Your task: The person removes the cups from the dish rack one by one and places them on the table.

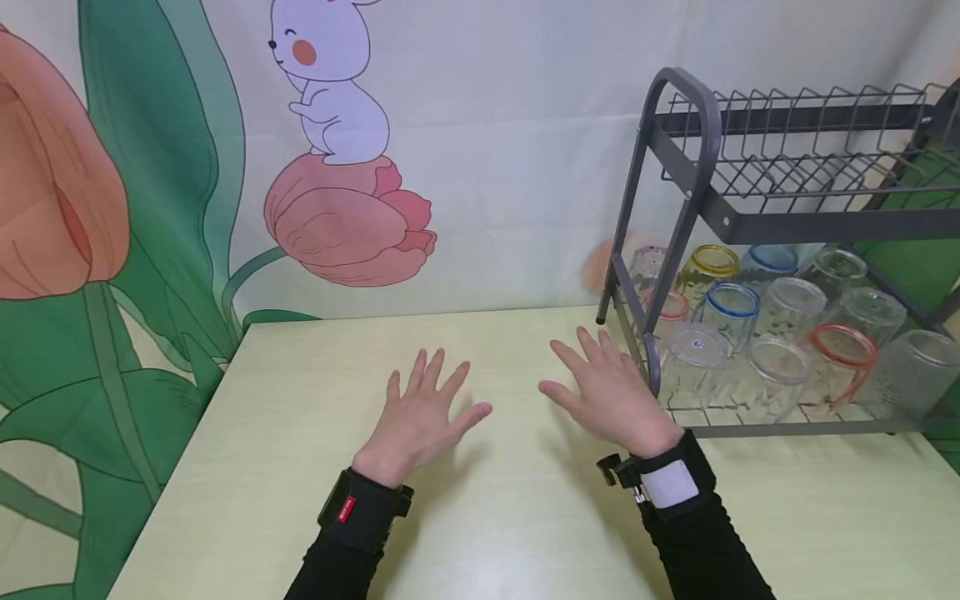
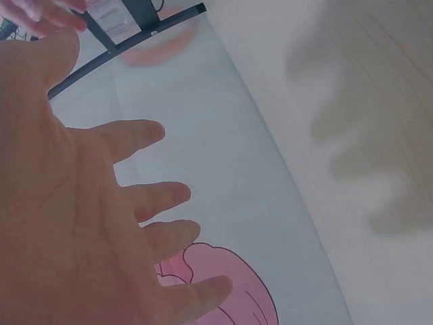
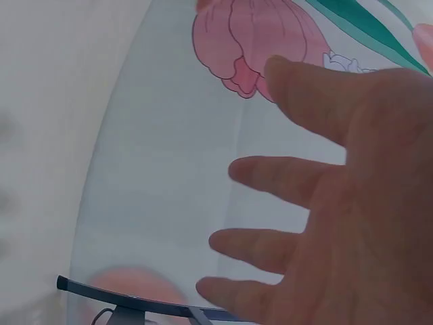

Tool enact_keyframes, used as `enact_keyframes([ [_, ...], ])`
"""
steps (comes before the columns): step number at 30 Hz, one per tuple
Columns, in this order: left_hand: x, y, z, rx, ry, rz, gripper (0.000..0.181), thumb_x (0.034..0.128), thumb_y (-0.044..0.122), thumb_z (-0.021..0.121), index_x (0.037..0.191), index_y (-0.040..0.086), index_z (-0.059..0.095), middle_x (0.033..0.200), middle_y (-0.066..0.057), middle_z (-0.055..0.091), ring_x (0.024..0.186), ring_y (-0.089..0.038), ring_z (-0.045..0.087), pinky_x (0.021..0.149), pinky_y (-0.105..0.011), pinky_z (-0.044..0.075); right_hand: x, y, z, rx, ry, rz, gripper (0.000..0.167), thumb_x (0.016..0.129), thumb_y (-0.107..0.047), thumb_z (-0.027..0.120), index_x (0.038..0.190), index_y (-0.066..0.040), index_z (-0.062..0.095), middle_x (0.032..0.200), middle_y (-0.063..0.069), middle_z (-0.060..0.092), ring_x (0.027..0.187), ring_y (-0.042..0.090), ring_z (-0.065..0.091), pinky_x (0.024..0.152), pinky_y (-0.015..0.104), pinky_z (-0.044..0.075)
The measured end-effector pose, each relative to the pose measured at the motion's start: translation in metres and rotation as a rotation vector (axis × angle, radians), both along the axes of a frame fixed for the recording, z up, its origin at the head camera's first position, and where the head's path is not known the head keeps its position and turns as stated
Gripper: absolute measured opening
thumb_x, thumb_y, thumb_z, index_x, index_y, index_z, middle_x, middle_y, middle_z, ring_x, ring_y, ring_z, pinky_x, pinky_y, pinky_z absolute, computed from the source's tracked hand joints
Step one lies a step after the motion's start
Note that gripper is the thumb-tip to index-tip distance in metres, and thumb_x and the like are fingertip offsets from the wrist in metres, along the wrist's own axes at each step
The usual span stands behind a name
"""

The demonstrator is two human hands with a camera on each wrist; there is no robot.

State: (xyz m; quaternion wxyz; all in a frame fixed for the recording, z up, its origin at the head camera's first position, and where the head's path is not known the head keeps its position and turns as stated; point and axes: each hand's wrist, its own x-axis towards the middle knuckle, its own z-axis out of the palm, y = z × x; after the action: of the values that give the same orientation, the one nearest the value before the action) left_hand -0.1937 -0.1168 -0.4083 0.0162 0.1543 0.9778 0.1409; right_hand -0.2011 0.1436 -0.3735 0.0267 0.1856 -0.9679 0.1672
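A person's left hand [image 1: 416,421] and right hand [image 1: 611,396] hover, fingers spread and gripping nothing, above a pale table [image 1: 517,533]. Just beyond the right fingertips, a metal rack's [image 1: 832,226] side frame [image 1: 705,158] stands before glasses [image 1: 780,362], presumably inverted for draining; the rearmost are hard to make out.

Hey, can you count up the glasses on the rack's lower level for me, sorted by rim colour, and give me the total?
Yellow-rimmed glass: 1
Blue-rimmed glasses: 2
Reddish-rimmed glasses: 2
Clear-rimmed glasses: 7
Total in view: 12
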Motion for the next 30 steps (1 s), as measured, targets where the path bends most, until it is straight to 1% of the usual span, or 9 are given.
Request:
enact_keyframes([
  [6, -0.001, 0.0, -0.001, 0.001, -0.025, -0.006, 0.078, 0.094, 0.071, 0.034, 0.153, 0.02, 0.036, 0.16, -0.017, 0.015, 0.148, -0.035, 0.0, 0.112, -0.064, 0.007, 0.007, 0.004, 0.013, -0.046, 0.069, 0.036, 0.063, 0.097, -0.047, 0.056, 0.147, -0.009, 0.045, 0.154, 0.026, 0.027, 0.141, 0.048, 0.021, 0.106, 0.066, 0.027],
  [11, -0.001, 0.002, -0.003, -0.001, -0.031, -0.01, 0.078, 0.0938, 0.071, 0.034, 0.153, 0.02, 0.037, 0.16, -0.017, 0.015, 0.148, -0.035, 0.0, 0.113, -0.063, 0.007, 0.015, 0.007, 0.024, -0.082, 0.103, 0.039, 0.062, 0.096, -0.044, 0.059, 0.146, -0.009, 0.046, 0.154, 0.025, 0.027, 0.14, 0.046, 0.026, 0.107, 0.065, 0.027],
  [15, 0.0, 0.003, -0.004, -0.007, -0.04, -0.009, 0.078, 0.0938, 0.071, 0.034, 0.153, 0.021, 0.036, 0.161, -0.017, 0.015, 0.148, -0.034, 0.0, 0.113, -0.062, 0.007, 0.02, 0.013, 0.034, -0.097, 0.123, 0.027, 0.062, 0.097, -0.044, 0.059, 0.147, -0.01, 0.045, 0.154, 0.024, 0.028, 0.14, 0.045, 0.026, 0.107, 0.064, 0.026],
  [20, 0.001, 0.005, -0.004, -0.013, -0.045, -0.013, 0.077, 0.0939, 0.071, 0.034, 0.153, 0.021, 0.037, 0.161, -0.017, 0.015, 0.148, -0.033, 0.0, 0.114, -0.061, 0.007, 0.027, 0.024, 0.048, -0.147, 0.094, 0.003, 0.064, 0.098, -0.043, 0.058, 0.15, -0.01, 0.04, 0.156, 0.024, 0.023, 0.142, 0.044, 0.022, 0.107, 0.065, 0.024],
  [24, 0.001, 0.007, -0.005, -0.013, -0.054, -0.023, 0.076, 0.0942, 0.07, 0.035, 0.153, 0.021, 0.037, 0.16, -0.016, 0.015, 0.148, -0.033, 0.0, 0.114, -0.061, 0.007, 0.031, 0.035, 0.058, -0.19, 0.074, -0.018, 0.065, 0.098, -0.043, 0.057, 0.15, -0.009, 0.039, 0.156, 0.025, 0.021, 0.141, 0.045, 0.022, 0.105, 0.067, 0.026],
  [27, 0.002, 0.01, -0.006, -0.006, -0.073, -0.036, 0.076, 0.0942, 0.07, 0.035, 0.153, 0.021, 0.037, 0.16, -0.016, 0.016, 0.148, -0.033, 0.0, 0.114, -0.06, 0.007, 0.032, 0.043, 0.062, -0.196, 0.068, -0.033, 0.065, 0.099, -0.044, 0.056, 0.15, -0.008, 0.038, 0.155, 0.025, 0.022, 0.139, 0.046, 0.025, 0.104, 0.068, 0.027],
  [30, 0.003, 0.013, -0.007, -0.007, -0.092, -0.048, 0.076, 0.094, 0.07, 0.035, 0.153, 0.021, 0.037, 0.16, -0.016, 0.017, 0.148, -0.032, 0.001, 0.114, -0.06, 0.007, 0.033, 0.05, 0.063, -0.193, 0.059, -0.044, 0.066, 0.099, -0.044, 0.054, 0.15, -0.007, 0.037, 0.155, 0.025, 0.023, 0.139, 0.047, 0.025, 0.105, 0.068, 0.026],
])
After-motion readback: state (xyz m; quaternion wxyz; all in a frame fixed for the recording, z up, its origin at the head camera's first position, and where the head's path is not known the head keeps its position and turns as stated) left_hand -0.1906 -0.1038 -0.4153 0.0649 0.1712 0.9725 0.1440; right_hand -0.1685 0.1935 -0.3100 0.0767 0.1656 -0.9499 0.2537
